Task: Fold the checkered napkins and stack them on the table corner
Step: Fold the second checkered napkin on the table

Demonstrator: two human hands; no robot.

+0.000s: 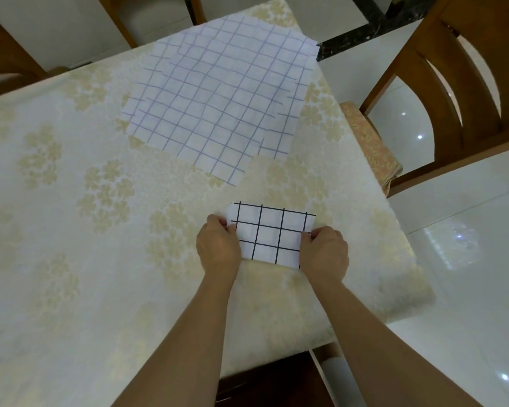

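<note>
My left hand (218, 245) and right hand (325, 249) pinched the folded napkin's (269, 235) opposite edges to square its layers; unfolded napkins (218, 92) waited beyond.

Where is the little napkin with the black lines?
In the head view, the small folded napkin lies on the table near its right edge, held between the left hand and the right hand, nearer the person than the big unfolded napkins.

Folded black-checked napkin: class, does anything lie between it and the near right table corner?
Nothing visible does. The folded black-checked napkin, held by both hands, has only bare tablecloth toward that corner; the unfolded blue-checked napkins lie farther away.
</note>
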